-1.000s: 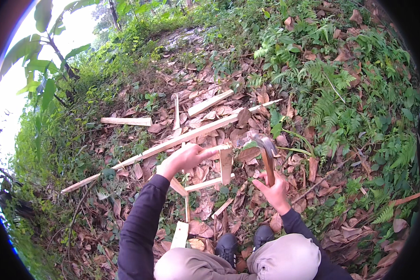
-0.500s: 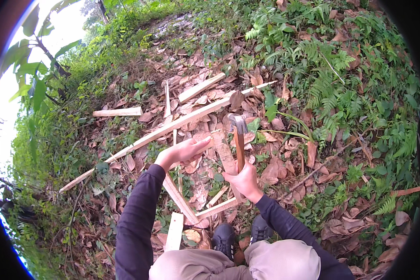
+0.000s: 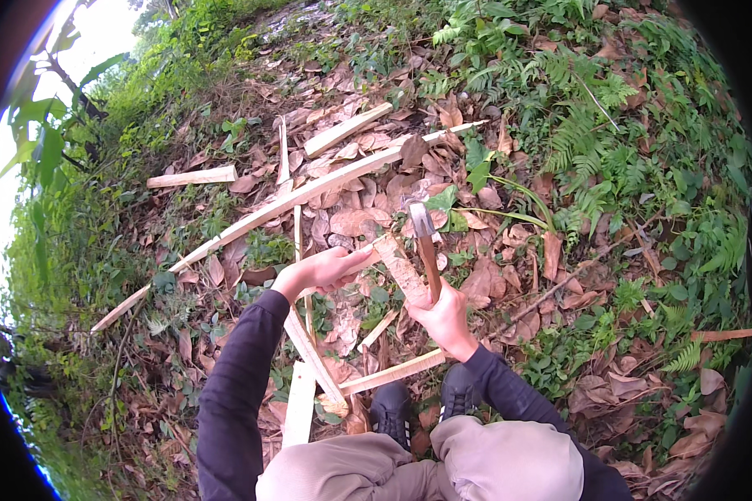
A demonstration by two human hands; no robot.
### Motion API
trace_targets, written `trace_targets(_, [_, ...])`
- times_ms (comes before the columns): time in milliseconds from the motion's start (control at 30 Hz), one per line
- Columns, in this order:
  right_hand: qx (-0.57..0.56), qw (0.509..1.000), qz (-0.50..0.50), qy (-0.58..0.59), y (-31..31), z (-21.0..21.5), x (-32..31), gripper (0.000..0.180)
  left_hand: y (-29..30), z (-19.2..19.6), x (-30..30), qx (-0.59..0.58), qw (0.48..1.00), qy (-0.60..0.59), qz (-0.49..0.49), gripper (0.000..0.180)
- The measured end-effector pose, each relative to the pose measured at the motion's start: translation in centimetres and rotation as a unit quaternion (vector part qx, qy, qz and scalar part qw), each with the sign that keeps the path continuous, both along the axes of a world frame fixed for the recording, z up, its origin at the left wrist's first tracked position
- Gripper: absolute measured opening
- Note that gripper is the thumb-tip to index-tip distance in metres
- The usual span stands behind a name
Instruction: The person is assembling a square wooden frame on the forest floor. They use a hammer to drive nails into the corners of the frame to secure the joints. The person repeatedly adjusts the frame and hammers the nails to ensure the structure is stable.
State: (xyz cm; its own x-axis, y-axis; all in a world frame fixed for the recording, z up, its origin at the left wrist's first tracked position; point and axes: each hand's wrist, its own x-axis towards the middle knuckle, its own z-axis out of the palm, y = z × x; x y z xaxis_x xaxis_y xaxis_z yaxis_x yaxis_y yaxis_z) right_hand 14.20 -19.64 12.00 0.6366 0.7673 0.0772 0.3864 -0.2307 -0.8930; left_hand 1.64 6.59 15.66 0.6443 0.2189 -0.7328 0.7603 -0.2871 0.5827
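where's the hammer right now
In the head view, the hammer is in the person's right hand, a little right of the picture's centre, just right of a short wooden board.

Worn on your head, the wide camera looks steeply down past your knees (image 3: 511,461) to your shoes (image 3: 391,409), near enough that your left hand (image 3: 319,271) and right hand (image 3: 443,321) sit mid-picture, and faces forward over leaf-strewn ground (image 3: 486,281) toward a bright gap (image 3: 113,32) at upper left.

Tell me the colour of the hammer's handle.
The hammer's handle is brown; it shows best in the head view.
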Motion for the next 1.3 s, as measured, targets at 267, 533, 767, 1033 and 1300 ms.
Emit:
trace_targets(267, [-0.005,0.998,-0.048,0.042,0.1,-0.2,-1.8,0.037,-0.3,-2.9,-0.4,0.074,0.996,-0.057,-0.014,0.084])
trace_targets(533, [-0.058,0.998,-0.017,0.033,0.5,1.7,-0.7,0.039,-2.2,-0.4,0.7,-0.014,0.997,-0.025,0.07,0.07])
trace_targets(767, [-0.046,0.999,-0.01,0.021,-0.4,0.0,-0.4,0.041,-2.0,-2.0,0.6,-0.021,0.998,-0.006,0.052,0.072])
trace_targets(1033, [-0.081,0.995,-0.013,0.051,2.4,-3.9,1.0,0.048,0.2,-6.0,1.0,0.137,0.98,-0.14,0.042,0.064])
trace_targets(1300, [-0.093,0.965,0.012,0.246,3.2,-8.4,0.6,0.053,-3.4,-10.8,4.3,0.151,0.929,-0.328,0.083,0.064])
